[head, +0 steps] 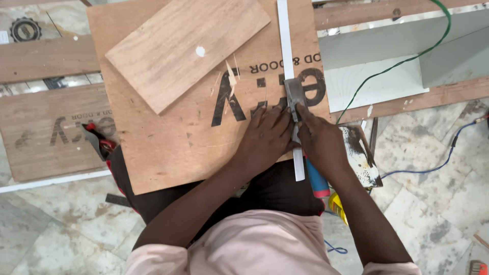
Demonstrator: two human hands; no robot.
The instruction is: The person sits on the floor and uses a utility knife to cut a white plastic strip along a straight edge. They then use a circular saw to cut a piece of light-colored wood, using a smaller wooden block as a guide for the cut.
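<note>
- Head view: left hand [265,140] lies flat, fingers spread, on the plywood sheet [168,147], likely to steady the white strip [286,46] just beside it.
- Right hand [321,142] has its fingers closed around a grey metal block [295,94], pressing it on the strip.
- One smaller board [186,48] rests on the sheet's far end.
- Two hands, one strip, one block.

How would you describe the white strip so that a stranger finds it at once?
Find the big brown board on the person's lap. Along its right edge runs a long, narrow white strip, passing between both hands. It is the only white, thin piece there; the smaller board is wide and brown.
</note>
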